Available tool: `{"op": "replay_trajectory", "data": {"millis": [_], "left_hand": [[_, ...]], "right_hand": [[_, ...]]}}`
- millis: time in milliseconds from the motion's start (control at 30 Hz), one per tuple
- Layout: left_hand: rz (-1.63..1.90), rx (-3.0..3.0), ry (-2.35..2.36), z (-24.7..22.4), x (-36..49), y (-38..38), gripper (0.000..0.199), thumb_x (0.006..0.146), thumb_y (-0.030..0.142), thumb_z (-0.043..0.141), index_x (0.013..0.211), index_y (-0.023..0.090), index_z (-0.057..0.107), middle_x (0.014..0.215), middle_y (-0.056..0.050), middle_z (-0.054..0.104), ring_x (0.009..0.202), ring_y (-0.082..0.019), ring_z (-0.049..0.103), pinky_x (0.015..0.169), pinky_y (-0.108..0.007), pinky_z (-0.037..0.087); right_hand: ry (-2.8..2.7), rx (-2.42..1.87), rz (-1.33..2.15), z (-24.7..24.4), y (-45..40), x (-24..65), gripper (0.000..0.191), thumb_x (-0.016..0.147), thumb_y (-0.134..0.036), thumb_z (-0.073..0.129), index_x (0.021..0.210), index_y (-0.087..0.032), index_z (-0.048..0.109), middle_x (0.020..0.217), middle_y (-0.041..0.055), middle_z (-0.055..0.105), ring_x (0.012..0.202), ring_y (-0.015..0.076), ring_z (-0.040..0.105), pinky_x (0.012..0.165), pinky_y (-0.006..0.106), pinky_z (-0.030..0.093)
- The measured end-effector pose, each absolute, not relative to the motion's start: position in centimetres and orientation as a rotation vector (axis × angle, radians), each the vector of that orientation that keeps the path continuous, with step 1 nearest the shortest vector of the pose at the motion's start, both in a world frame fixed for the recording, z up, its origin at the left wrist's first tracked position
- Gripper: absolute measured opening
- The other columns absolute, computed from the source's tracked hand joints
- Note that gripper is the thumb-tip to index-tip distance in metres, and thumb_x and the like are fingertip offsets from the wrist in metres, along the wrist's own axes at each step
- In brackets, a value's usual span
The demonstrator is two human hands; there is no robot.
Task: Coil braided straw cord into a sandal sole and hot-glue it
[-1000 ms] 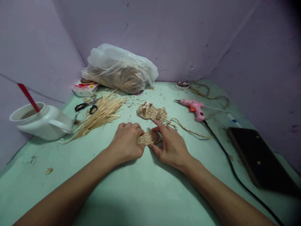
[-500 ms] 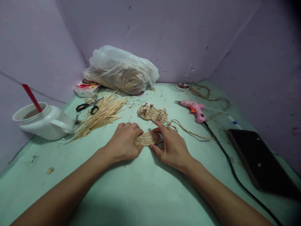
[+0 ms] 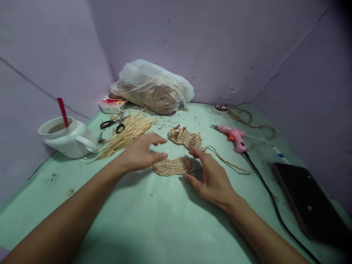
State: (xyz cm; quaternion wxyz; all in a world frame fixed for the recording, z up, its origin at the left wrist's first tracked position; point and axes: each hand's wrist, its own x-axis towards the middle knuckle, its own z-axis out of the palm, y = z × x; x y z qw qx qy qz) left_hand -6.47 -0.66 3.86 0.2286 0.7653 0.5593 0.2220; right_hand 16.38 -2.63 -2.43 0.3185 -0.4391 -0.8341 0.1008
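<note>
A flat woven sole-shaped piece (image 3: 172, 167) of tan cord lies on the green table in front of me. My left hand (image 3: 144, 152) hovers over its left end, thumb and fingers apart, holding nothing. At its right end is my right hand (image 3: 210, 178), also empty, with thumb and fingers spread around that end; whether a fingertip touches it I cannot tell. Just behind lies a second woven piece (image 3: 185, 137) with small white beads at its upper left. A loose twisted cord (image 3: 227, 161) runs from beside it to the right.
Left: white pot (image 3: 73, 141) with a red stick, black scissors (image 3: 120, 127), pale straw strips (image 3: 132, 132), small box (image 3: 112, 105). Behind: plastic bag (image 3: 156, 90). Right: pink glue gun (image 3: 233, 135) with black cable, bead dish (image 3: 220, 108), dark phone-like slab (image 3: 308, 201).
Both hands have let go of the front woven piece and opened. My left hand has lifted off it, leaving the whole piece in view. The camera view has shifted slightly.
</note>
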Motion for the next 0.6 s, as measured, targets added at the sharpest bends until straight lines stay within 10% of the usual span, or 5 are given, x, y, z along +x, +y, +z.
{"op": "replay_trajectory", "data": {"millis": [300, 600], "left_hand": [[0.428, 1.896, 1.698, 3.8, -8.0, 0.0, 0.029, 0.064, 0.016, 0.05, 0.082, 0.015, 0.072, 0.07, -0.002, 0.068, 0.063, -0.015, 0.058, 0.056, -0.024, 0.041], [0.131, 2.023, 1.663, 2.2, -8.4, 0.0, 0.028, 0.054, 0.011, 0.051, 0.071, 0.019, 0.072, 0.069, -0.004, 0.07, 0.062, -0.016, 0.058, 0.054, -0.025, 0.036]], "right_hand": [[-1.674, -1.201, 0.2, -2.0, -2.2, 17.0, 0.027, 0.081, -0.024, 0.057, 0.107, -0.02, 0.058, 0.085, 0.0048, 0.068, 0.081, 0.0206, 0.064, 0.078, 0.04, 0.052], [-2.315, -1.0, 0.361, -1.5, -1.8, 14.2, 0.07, 0.073, -0.023, 0.064, 0.135, -0.02, 0.032, 0.115, 0.0097, 0.064, 0.109, 0.0282, 0.052, 0.094, 0.049, 0.04]]}}
